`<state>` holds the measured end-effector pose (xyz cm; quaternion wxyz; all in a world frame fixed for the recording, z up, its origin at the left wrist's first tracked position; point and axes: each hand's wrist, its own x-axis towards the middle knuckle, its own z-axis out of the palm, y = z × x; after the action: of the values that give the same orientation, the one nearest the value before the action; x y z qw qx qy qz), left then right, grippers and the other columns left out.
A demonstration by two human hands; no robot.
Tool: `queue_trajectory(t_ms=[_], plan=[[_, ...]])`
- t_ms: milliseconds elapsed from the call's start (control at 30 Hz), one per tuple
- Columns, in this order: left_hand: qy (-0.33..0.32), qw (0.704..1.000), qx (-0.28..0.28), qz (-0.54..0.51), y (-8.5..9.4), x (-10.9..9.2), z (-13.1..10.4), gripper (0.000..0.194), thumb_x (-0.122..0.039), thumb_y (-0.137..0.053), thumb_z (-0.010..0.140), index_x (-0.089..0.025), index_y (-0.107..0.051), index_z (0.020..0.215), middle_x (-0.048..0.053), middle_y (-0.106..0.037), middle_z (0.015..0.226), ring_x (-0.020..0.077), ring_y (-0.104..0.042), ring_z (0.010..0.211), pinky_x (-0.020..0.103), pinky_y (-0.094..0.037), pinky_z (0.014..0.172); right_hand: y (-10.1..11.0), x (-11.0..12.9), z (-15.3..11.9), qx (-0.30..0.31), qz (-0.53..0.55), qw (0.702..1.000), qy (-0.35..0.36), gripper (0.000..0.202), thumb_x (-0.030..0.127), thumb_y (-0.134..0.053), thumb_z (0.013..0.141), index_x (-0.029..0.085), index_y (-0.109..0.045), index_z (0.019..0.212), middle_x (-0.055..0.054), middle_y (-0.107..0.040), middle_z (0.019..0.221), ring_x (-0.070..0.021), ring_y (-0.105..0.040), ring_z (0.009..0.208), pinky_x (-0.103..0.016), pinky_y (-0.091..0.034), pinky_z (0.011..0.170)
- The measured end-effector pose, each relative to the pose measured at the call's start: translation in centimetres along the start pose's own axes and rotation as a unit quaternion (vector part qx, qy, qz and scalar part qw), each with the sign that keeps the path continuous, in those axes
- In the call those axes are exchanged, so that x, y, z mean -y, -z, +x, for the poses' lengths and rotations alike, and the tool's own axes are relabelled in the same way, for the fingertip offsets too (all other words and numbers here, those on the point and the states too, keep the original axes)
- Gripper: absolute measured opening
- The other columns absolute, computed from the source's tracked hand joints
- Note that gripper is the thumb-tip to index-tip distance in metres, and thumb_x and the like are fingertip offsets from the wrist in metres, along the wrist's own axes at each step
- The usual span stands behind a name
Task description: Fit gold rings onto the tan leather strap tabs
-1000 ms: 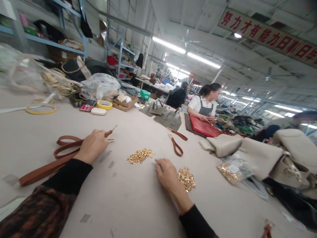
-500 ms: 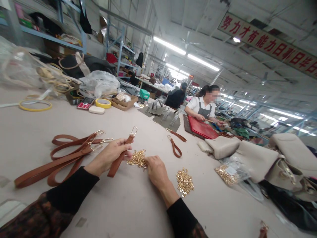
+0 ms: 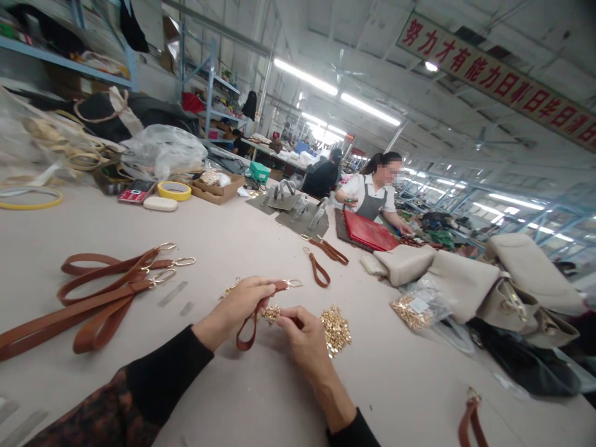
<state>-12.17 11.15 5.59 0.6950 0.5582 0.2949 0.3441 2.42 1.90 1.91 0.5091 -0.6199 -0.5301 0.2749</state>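
The short brown leather strap [image 3: 254,320] sits near the front edge of the worktable [image 3: 261,248], folded into a loop that hangs down from the left hand [image 3: 242,304]. Its long axis runs from lower left to upper right, and its gold clasp [image 3: 293,284] points up and right, away from the person. The left hand's fingers are closed around the strap just below the clasp. The right hand [image 3: 302,335] is just beside it, fingertips pinched on small gold hardware [image 3: 271,313] that touches the strap; what kind of piece it is cannot be told.

The table is a wide, pale, matte surface in a long factory hall under strip lights, with metal shelving along the left and a red-lettered banner [image 3: 498,77] overhead. Open tabletop lies in front of both hands and toward the left. A bundle of long brown straps [image 3: 93,292] lies well to the left, beige handbags [image 3: 465,279] at the right edge. A co-worker [image 3: 372,195] stands at the far side over a red piece [image 3: 370,231]. Two more short straps [image 3: 321,261] lie farther back, and a heap of gold fittings [image 3: 336,329] rests just right of the right hand.
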Motion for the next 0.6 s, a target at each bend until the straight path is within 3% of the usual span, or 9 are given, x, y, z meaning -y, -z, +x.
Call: queue_trajectory(t_ms=[100, 233, 333, 467, 600], plan=[[-0.005, 0.999, 0.045, 0.013, -0.5, 0.5, -0.4, 0.044, -0.04, -0.067, 0.075, -0.011, -0.065, 0.108, -0.001, -0.051, 0.065, 0.0125, -0.043, 0.059, 0.02, -0.03, 0.052, 1.3, -0.4, 0.0, -0.031, 0.123, 0.988, -0.09, 0.028, 0.04, -0.073, 0.072, 0.014, -0.064, 0.075, 0.001, -0.058, 0.058, -0.0112, -0.051, 0.051, -0.024, -0.045, 0.05], [-0.016, 0.997, 0.079, 0.015, -1.0, 1.0, -1.0, 0.028, -0.033, -0.068, 0.075, -0.011, -0.066, 0.091, 0.001, -0.056, 0.072, 0.0129, -0.048, 0.064, 0.021, -0.037, 0.06, 2.4, -0.4, 0.0, -0.029, 0.245, 0.956, -0.159, 0.041, 0.045, -0.082, 0.062, 0.013, -0.065, 0.08, 0.0, -0.06, 0.061, -0.0128, -0.057, 0.055, -0.028, -0.053, 0.058], [0.003, 0.998, 0.053, 0.037, -1.2, 1.8, -1.2, 0.031, -0.035, -0.067, 0.072, -0.011, -0.066, 0.09, 0.003, -0.06, 0.076, 0.0139, -0.049, 0.062, 0.022, -0.04, 0.056, 2.5, -0.1, -0.2, -0.015, 0.272, 0.948, -0.164, 0.038, 0.045, -0.08, 0.068, 0.012, -0.07, 0.083, -0.002, -0.063, 0.067, -0.012, -0.059, 0.06, -0.027, -0.054, 0.061], [0.009, 0.996, 0.062, 0.061, -1.3, 2.8, -1.2, 0.028, -0.032, -0.06, 0.073, -0.012, -0.068, 0.091, 0.003, -0.061, 0.075, 0.0128, -0.048, 0.056, 0.021, -0.039, 0.05, 1.9, 0.0, -0.5, 0.0, 0.273, 0.95, -0.15, 0.033, 0.042, -0.077, 0.073, 0.013, -0.073, 0.089, -0.004, -0.065, 0.07, -0.013, -0.06, 0.064, -0.027, -0.055, 0.064], [0.016, 0.994, 0.075, 0.072, -1.6, 3.1, -1.3, 0.029, -0.031, -0.057, 0.072, -0.012, -0.068, 0.091, 0.003, -0.062, 0.078, 0.0143, -0.051, 0.059, 0.021, -0.041, 0.049, 1.4, 0.0, -0.5, -0.014, 0.32, 0.935, -0.154, 0.028, 0.033, -0.085, 0.063, 0.015, -0.073, 0.082, -0.003, -0.068, 0.072, -0.0127, -0.062, 0.064, -0.026, -0.053, 0.066]])
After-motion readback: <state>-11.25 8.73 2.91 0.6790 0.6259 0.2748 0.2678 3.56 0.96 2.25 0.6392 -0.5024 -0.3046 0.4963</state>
